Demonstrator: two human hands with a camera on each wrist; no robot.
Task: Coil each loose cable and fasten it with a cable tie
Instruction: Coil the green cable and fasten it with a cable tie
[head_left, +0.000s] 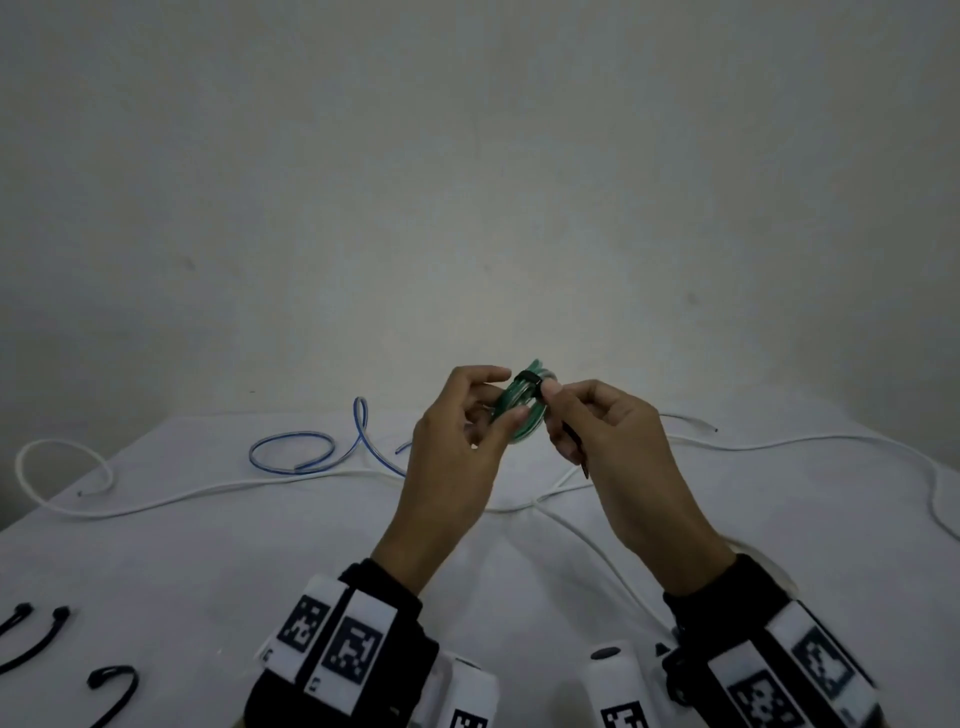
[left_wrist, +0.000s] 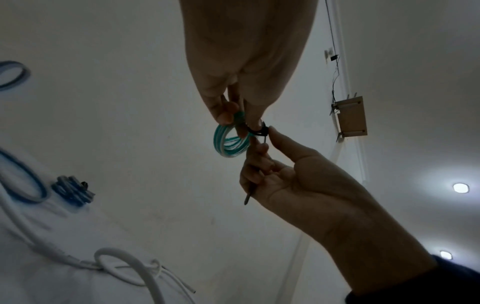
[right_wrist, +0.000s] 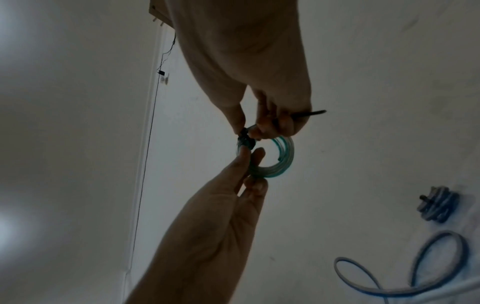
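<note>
A small coil of green and clear cable (head_left: 511, 415) hangs in the air above the table's far middle. My left hand (head_left: 506, 395) pinches its rim between thumb and fingers. A black cable tie (head_left: 531, 383) is looped round the coil's top. My right hand (head_left: 553, 400) grips the tie right beside its head, and the tail (head_left: 575, 451) runs down through the curled fingers. From the left wrist, the coil (left_wrist: 228, 142) and the tie (left_wrist: 258, 131) sit between both hands. The right wrist view has the tail (right_wrist: 311, 113) poking out past the fingers.
A loose blue cable (head_left: 311, 452) and a long white cable (head_left: 208, 493) lie across the white-covered table (head_left: 208, 582). Spare black ties (head_left: 47, 634) lie at the near left. A tied blue coil (left_wrist: 72, 193) rests on the cloth. A plain wall stands behind.
</note>
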